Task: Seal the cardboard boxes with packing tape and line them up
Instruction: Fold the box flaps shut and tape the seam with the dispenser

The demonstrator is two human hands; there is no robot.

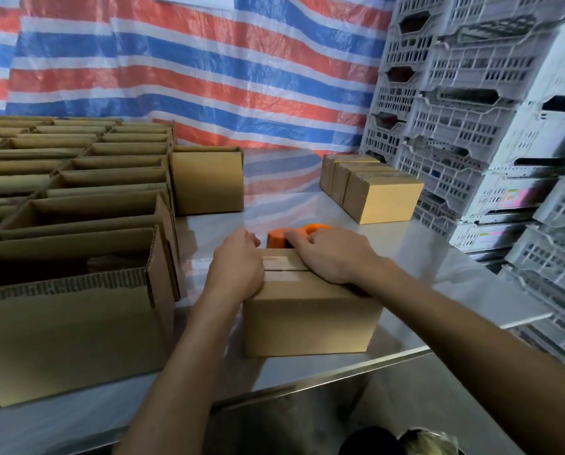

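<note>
From my station I saw the left hand [238, 267] laid over the left top edge of the cardboard box [310, 320], its fingers curled down over the far rim. The right hand [330, 257] lay palm-down across the box's top, fingers stretched onto the orange plastic tape dispenser [277, 239] just behind it. Whether they gripped it I could not tell. The plain, matte box stood near the front edge of the smooth metal table [438, 274], with a glossy strip along its top seam.
</note>
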